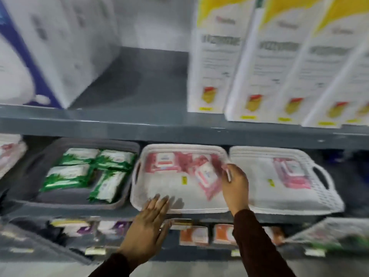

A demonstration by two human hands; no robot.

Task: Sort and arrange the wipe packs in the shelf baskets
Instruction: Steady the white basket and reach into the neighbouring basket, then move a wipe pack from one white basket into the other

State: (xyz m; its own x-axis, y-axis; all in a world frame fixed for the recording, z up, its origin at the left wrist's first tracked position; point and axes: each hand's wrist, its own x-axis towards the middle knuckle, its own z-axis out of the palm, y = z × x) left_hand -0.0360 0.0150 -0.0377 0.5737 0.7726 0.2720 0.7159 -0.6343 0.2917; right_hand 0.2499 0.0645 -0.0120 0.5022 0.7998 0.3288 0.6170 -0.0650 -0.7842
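Observation:
Three baskets stand side by side on the middle shelf. The grey basket point(79, 204) on the left holds several green wipe packs point(67, 175). The middle white basket point(179, 206) holds pink wipe packs point(163, 162) at its back. My right hand point(235, 184) grips the middle basket's right rim, beside a tilted pink pack point(206, 176). My left hand point(147, 232) lies flat with fingers spread against that basket's front edge. The right white basket point(289, 202) holds one pink pack point(291, 172). The picture is blurred.
Tall white and yellow boxes point(259, 66) stand on the upper shelf at the right, white and blue boxes point(30, 56) at the left, with a gap between. The lower shelf carries orange packs point(209, 234) and purple packs point(89, 228). Another basket point(329, 232) juts out at lower right.

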